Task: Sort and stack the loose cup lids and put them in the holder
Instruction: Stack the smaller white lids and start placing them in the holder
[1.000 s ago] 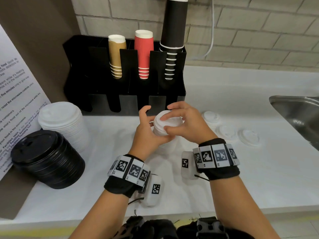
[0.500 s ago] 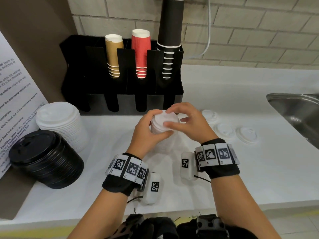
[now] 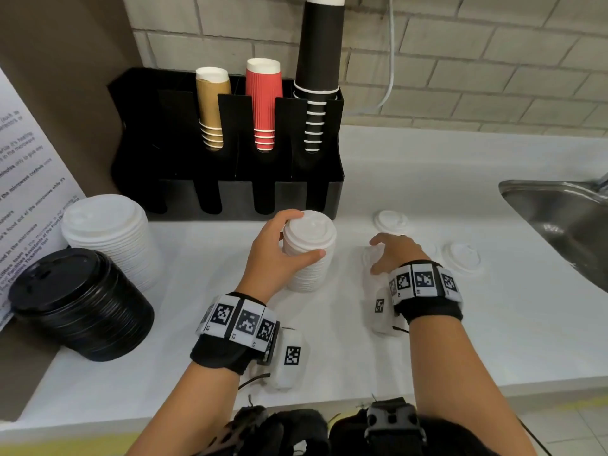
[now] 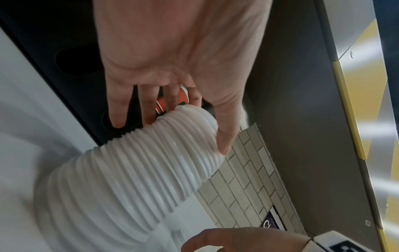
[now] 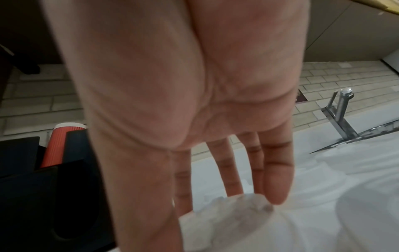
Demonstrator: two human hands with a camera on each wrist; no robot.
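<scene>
Lids in a tall white stack (image 3: 309, 255) are standing on the tabletop (image 3: 493, 324) near its middle, just in front of the black holder (image 3: 230, 195). Nearer the front edge, at the left, a stack of black lids (image 3: 79, 301) is sitting, with a wider stack of white lids (image 3: 112, 238) touching it just behind.

The left hand (image 3: 273, 255) is gripping the tall white stack near its top, thumb on the near side and fingers (image 4: 149, 105) curling round the far side, clamped on the ridged rims. In the left wrist view the stack (image 4: 134, 179) is running from the palm down to the tabletop.

The right hand (image 3: 394, 251) is resting just right of the stack, fingers (image 5: 276, 179) fairly straight and slightly apart, tips coming down on a loose white lid (image 5: 226, 214) lying on the tabletop; whether they are pinching it or only touching cannot be told.

Further right and back, other loose white lids are lying flat: one (image 3: 462, 258) toward the sink (image 3: 559, 218), one (image 3: 391, 221) behind the right hand.

At the back, the holder is carrying brown cups (image 3: 212, 106), red cups (image 3: 265, 103) and tall black cups (image 3: 319, 70) in its rear slots, against the brick wall (image 3: 493, 60).
</scene>
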